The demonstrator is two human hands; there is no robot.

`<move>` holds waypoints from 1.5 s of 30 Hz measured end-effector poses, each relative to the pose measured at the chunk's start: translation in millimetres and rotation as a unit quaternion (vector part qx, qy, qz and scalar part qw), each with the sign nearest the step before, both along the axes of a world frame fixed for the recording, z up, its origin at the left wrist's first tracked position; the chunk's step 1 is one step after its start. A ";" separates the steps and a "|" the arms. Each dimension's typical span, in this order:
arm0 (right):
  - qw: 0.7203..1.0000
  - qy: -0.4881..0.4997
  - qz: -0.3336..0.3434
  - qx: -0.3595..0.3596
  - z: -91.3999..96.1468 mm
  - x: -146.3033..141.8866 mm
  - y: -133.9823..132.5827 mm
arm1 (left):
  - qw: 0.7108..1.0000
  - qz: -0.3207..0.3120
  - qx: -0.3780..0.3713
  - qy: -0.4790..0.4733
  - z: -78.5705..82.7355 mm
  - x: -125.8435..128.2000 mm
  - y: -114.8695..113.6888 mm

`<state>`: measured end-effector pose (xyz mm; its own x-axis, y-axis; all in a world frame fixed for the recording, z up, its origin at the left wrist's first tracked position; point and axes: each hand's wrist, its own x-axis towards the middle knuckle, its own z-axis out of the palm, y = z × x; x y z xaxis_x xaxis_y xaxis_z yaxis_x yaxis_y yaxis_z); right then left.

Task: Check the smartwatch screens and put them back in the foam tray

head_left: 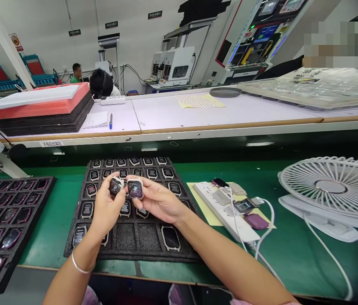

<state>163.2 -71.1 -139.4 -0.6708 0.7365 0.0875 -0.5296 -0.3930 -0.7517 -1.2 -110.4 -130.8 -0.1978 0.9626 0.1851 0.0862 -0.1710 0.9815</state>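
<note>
My left hand [107,205] pinches a small square smartwatch body with a dark screen [115,187]. My right hand [158,201] grips a second watch body [135,188] with a pale case right beside it. The two watches almost touch, both held above a black foam tray [134,237] on the green belt. Several more watch bodies sit in the tray's pockets, and some near pockets are vacant. A silver bangle is on my left wrist.
A second black tray [4,220] of watch bodies lies at the left. A white power strip [226,212] with chargers and cables sits to the right, then a white fan [331,190] lying tilted. Behind the belt is a white bench with foam sheets [42,112]; people work farther back.
</note>
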 end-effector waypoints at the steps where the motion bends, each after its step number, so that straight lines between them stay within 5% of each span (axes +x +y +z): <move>1: 1.000 0.002 0.001 0.000 0.0 0.2 0.2 | 1.000 -0.005 -0.003 -0.010 0.4 0.6 0.0; 45: 0.999 0.034 0.015 0.014 2.3 3.8 -0.2 | 0.999 -0.006 0.014 -0.028 3.2 6.1 -6.5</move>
<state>167.0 -71.3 -137.1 -0.6850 0.7120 0.1541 -0.5676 -0.3891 -0.7255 4.9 -117.0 -127.5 -0.1966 0.9597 0.2009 0.0286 -0.1992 0.9795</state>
